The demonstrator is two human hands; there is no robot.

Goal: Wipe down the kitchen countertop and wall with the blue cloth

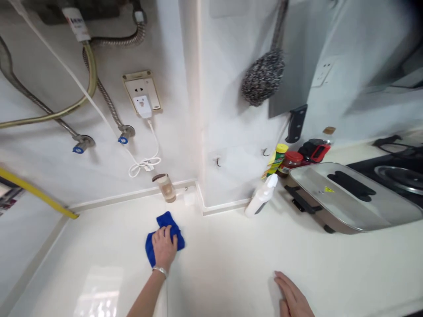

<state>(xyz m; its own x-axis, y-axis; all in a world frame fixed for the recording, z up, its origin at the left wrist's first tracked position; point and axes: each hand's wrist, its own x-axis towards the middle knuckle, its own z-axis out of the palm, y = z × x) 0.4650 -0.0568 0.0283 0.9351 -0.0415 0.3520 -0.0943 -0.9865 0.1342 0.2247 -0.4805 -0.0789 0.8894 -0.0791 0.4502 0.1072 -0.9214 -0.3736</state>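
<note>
Blue cloth (165, 219) | held against counter (228, 264) under left hand (165, 247) | well apart from right hand (295, 300), fingers extended

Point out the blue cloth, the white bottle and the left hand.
Blue cloth (168, 219), head view: upper part.
White bottle (260, 199), head view: body.
Left hand (164, 247), head view: back of the hand.

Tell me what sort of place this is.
Most likely a kitchen: a cleaver and a scrubber hang by the wall, and a lidded pan stands on the counter.
</note>
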